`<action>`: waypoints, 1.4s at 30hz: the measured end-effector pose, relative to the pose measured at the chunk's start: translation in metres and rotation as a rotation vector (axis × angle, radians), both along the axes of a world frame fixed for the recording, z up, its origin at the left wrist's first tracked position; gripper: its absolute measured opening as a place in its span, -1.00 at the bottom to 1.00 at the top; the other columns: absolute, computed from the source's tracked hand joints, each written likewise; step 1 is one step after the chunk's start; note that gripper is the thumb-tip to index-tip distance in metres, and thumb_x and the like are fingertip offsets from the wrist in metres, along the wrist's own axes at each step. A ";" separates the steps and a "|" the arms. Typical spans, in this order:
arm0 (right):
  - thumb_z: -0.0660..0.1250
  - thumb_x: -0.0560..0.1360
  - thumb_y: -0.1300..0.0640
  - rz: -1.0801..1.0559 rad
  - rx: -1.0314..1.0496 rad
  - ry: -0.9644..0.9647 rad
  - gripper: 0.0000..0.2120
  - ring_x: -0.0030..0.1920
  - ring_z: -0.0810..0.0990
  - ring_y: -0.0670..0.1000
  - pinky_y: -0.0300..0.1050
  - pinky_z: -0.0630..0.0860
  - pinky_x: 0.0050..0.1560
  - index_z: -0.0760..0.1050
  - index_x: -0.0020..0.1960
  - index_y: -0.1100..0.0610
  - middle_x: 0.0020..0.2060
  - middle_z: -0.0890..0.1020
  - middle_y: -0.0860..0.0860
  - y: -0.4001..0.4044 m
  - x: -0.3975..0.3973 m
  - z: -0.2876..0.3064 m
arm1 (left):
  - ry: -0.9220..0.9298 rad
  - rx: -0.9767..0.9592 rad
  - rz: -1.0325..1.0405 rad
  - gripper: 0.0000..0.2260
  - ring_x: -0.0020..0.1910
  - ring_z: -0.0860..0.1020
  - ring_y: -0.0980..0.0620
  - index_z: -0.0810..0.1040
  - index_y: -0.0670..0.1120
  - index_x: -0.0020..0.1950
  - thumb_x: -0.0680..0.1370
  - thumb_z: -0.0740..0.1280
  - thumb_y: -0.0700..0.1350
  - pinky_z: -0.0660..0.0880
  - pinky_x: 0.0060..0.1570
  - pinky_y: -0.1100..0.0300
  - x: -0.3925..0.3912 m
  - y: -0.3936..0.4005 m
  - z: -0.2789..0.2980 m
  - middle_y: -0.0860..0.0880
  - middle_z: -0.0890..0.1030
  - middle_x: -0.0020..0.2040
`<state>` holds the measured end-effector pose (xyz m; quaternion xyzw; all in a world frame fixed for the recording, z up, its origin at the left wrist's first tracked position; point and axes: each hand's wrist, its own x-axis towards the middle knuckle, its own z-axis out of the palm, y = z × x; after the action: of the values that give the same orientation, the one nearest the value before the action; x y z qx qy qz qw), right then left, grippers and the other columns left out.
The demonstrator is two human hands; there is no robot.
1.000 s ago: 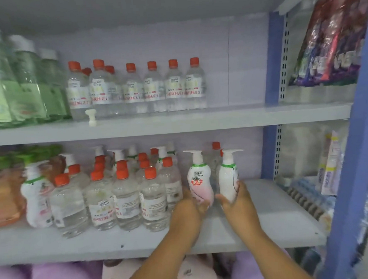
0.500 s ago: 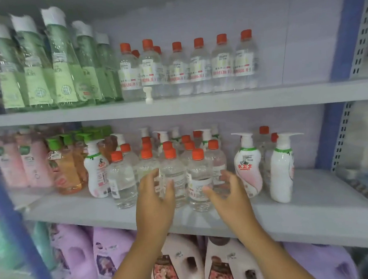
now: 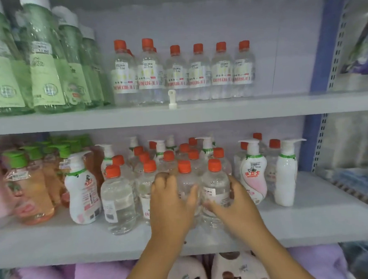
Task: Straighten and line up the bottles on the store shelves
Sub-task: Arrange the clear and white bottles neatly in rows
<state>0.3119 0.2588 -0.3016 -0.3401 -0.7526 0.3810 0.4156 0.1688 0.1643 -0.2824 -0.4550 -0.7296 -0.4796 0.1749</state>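
Note:
Several clear bottles with orange caps crowd the middle shelf (image 3: 313, 222). My left hand (image 3: 172, 202) wraps the front bottle second from the right (image 3: 185, 182), thumb across its front. My right hand (image 3: 236, 205) grips the rightmost front clear bottle (image 3: 216, 187) from its right side. Another clear front bottle (image 3: 117, 199) stands further left, closer to the shelf edge. A white pump bottle with a pink label (image 3: 254, 174) and a plain white pump bottle (image 3: 285, 176) stand to the right of my hands.
A white pump bottle (image 3: 81, 188) and orange liquid bottles with green caps (image 3: 31, 191) fill the left of the middle shelf. The upper shelf (image 3: 263, 107) carries a row of orange-capped clear bottles (image 3: 198, 73), green bottles (image 3: 42, 61) and a loose white pump head (image 3: 172, 99). Purple and white jugs sit below.
My hands left the two white pump bottles, moved left, and now grip two front clear bottles. The camera view swung left, then back toward the centre.

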 end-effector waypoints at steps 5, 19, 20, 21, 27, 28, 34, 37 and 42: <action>0.61 0.37 -0.05 -0.014 -0.064 0.023 -0.34 0.13 0.52 -0.43 -0.35 0.47 0.13 0.31 0.28 -0.42 0.15 0.54 -0.42 -0.008 0.025 -0.009 | -0.432 -0.104 -0.389 -0.21 0.31 0.48 0.19 0.18 0.35 0.56 0.43 0.51 0.24 0.48 0.34 0.09 -0.008 -0.008 -0.014 0.24 0.40 0.41; 0.61 0.30 -0.14 -0.027 -0.076 -0.014 -0.42 0.04 0.61 -0.27 -0.17 0.58 0.10 0.50 0.25 -0.17 0.07 0.66 -0.26 -0.008 0.035 -0.009 | -0.630 -0.144 -0.311 -0.31 0.09 0.64 0.24 0.48 0.23 0.34 0.27 0.64 0.18 0.61 0.18 0.08 -0.005 -0.018 -0.037 0.24 0.68 0.10; 0.62 0.31 -0.12 -0.020 -0.083 -0.006 -0.45 0.03 0.62 -0.28 -0.20 0.57 0.08 0.50 0.23 -0.18 0.06 0.66 -0.26 -0.010 0.040 -0.007 | -0.636 -0.132 -0.303 -0.27 0.09 0.64 0.24 0.47 0.21 0.37 0.25 0.65 0.19 0.61 0.18 0.07 -0.002 -0.024 -0.036 0.23 0.68 0.12; 0.62 0.31 -0.09 -0.012 -0.090 0.003 -0.48 0.02 0.62 -0.29 -0.21 0.57 0.06 0.51 0.20 -0.19 0.04 0.67 -0.26 -0.012 0.047 -0.005 | -0.644 -0.120 -0.292 -0.23 0.11 0.65 0.22 0.47 0.21 0.39 0.22 0.65 0.23 0.61 0.18 0.05 0.003 -0.030 -0.034 0.22 0.68 0.13; 0.65 0.28 -0.05 0.082 -0.084 0.031 -0.53 0.02 0.64 -0.29 -0.18 0.57 0.09 0.55 0.12 -0.22 0.01 0.69 -0.33 -0.039 0.090 0.019 | -0.596 0.012 -0.324 -0.54 -0.02 0.68 0.25 0.58 0.15 0.18 0.35 0.65 0.00 0.61 0.02 0.18 0.054 -0.087 0.001 0.23 0.72 0.01; 0.66 0.28 -0.04 0.119 -0.075 0.030 -0.52 0.04 0.64 -0.27 -0.18 0.57 0.09 0.56 0.13 -0.21 0.02 0.69 -0.32 -0.048 0.100 0.027 | -0.588 0.033 -0.343 -0.55 -0.04 0.69 0.22 0.58 0.13 0.16 0.34 0.65 -0.03 0.62 0.00 0.16 0.063 -0.098 0.010 0.20 0.73 -0.01; 0.65 0.27 0.10 0.318 0.010 0.094 -0.61 -0.04 0.73 -0.16 -0.22 0.65 -0.09 0.67 0.04 -0.15 -0.08 0.76 -0.14 -0.093 0.159 0.126 | -0.500 0.165 -0.460 -0.51 -0.14 0.72 0.19 0.66 0.23 -0.01 0.07 0.56 0.13 0.55 -0.29 0.44 0.105 -0.149 0.108 0.13 0.76 -0.10; 0.69 0.13 -0.01 0.362 0.081 0.191 -0.58 -0.10 0.75 -0.13 -0.30 0.64 -0.18 0.70 -0.04 -0.08 -0.11 0.77 -0.13 -0.092 0.168 0.194 | -0.346 0.200 -0.425 -0.52 -0.15 0.69 0.29 0.58 0.23 0.02 0.18 0.58 0.30 0.52 -0.31 0.50 0.107 -0.152 0.171 0.28 0.72 -0.10; 0.56 0.28 -0.12 0.324 0.218 0.191 -0.52 -0.02 0.74 -0.11 0.01 0.67 0.01 0.64 0.17 -0.05 -0.02 0.76 -0.13 -0.062 0.136 0.275 | -0.218 0.186 -0.312 -0.42 -0.04 0.67 0.26 0.53 0.20 0.21 0.26 0.47 0.39 0.55 -0.06 0.19 0.079 -0.115 0.259 0.24 0.70 0.01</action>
<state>0.4482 0.1965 -0.0267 -0.1302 -0.7914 0.3896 0.4527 0.2481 0.0492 -0.0230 -0.4897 -0.6175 -0.6127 0.0595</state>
